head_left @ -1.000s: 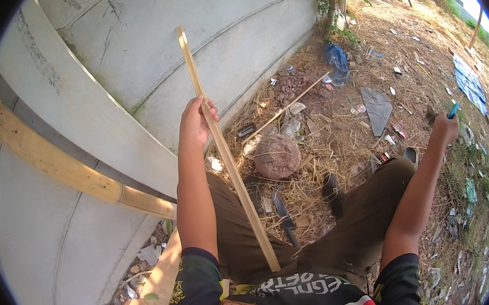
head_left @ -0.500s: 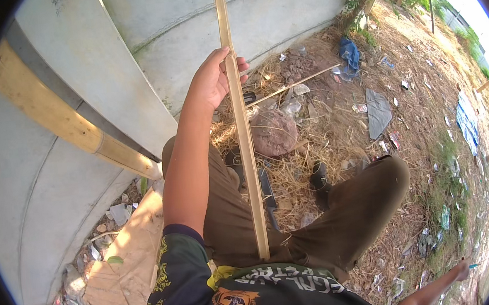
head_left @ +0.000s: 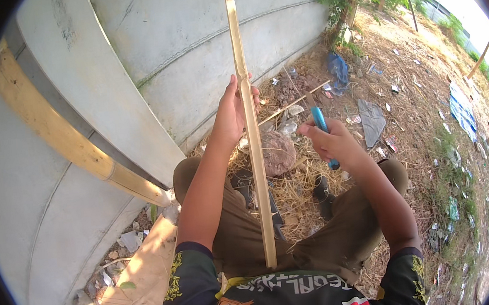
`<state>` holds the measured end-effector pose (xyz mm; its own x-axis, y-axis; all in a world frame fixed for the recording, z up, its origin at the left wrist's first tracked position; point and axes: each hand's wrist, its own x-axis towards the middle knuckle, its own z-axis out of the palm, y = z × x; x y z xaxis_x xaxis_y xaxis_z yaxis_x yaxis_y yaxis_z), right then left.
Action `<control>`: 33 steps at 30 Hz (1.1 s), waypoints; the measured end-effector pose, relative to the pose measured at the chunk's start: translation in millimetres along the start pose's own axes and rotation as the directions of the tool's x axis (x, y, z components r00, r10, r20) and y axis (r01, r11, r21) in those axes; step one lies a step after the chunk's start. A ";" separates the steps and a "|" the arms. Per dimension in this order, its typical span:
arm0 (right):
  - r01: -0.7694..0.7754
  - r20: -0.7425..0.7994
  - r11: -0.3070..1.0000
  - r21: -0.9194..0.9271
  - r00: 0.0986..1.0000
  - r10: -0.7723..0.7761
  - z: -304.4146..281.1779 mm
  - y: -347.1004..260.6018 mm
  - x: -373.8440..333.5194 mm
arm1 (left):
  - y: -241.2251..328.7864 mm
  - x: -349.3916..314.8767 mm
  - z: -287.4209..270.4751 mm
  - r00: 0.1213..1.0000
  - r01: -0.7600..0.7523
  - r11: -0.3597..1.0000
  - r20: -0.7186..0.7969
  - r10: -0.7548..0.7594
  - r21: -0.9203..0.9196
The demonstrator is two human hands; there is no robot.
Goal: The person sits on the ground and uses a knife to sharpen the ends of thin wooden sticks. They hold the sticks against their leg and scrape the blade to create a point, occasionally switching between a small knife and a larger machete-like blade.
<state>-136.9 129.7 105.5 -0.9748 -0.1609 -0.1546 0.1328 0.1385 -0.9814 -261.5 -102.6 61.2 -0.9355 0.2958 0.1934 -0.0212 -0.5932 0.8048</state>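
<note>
A long split bamboo strip [head_left: 259,174] stands lengthwise before me, its lower end at my lap and its upper end against the view of the grey wall. My left hand [head_left: 232,113] grips it above the middle, thumb on one side and fingertips showing on the other. To the right of the strip, and apart from it, my right hand [head_left: 338,145] is closed round a blue-handled tool [head_left: 319,120]. A faint, thin, blade-like streak rises from the handle's top; its exact shape is blurred.
Grey wall panels [head_left: 179,23] rise ahead and left. A thick bamboo pole [head_left: 62,129] leans there. Between my legs lie a brown stone [head_left: 280,152], straw and a thin stick [head_left: 295,101]. Brown board [head_left: 130,296] lies lower left; litter covers the ground at right.
My right hand has come from the far lower right to beside the strip, bringing the blue-handled tool. The bamboo strip's upper end has dropped into view, and my left hand is slightly lower.
</note>
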 end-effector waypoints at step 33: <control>0.201 -0.623 0.879 -0.433 0.637 -0.453 -76.6 38.9 23.9 | -32.2 -6.4 33.9 0.971 0.178 0.951 0.111 -0.211 0.253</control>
<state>-168.7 206.1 72.4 -0.7933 0.4439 0.4167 -0.1568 0.5124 -0.8443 -242.9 -60.0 53.0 -0.8649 0.4956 0.0797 -0.0978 -0.3221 0.9416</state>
